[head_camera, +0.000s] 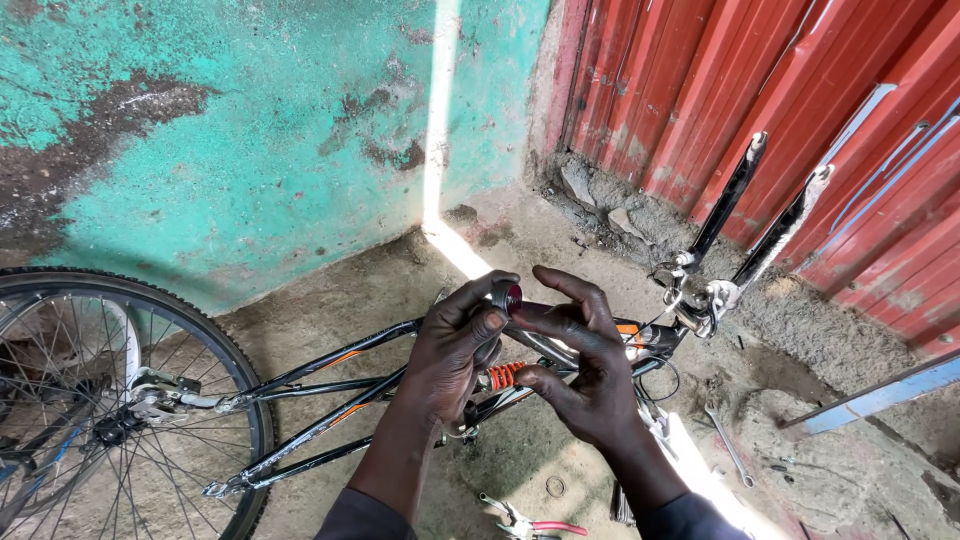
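Observation:
An upside-down black bicycle frame (330, 362) with orange accents lies across the dirt floor. My left hand (455, 350) and my right hand (580, 370) meet above its middle, both gripping a small round red reflector (511, 297) in a dark housing. Fingers of both hands pinch it from either side. Below my hands an orange coil spring (505, 375) shows on the frame. The rear wheel (110, 400) with spokes stands at the left. The front fork (745, 215), wheel-less, points up at the right.
A turquoise peeling wall (250, 120) rises behind, and a red corrugated metal sheet (800, 110) stands at right. A wrench (728, 445) lies on the ground right of the frame. Red-handled pliers (530, 522) lie near the bottom. A blue bar (880, 395) leans at far right.

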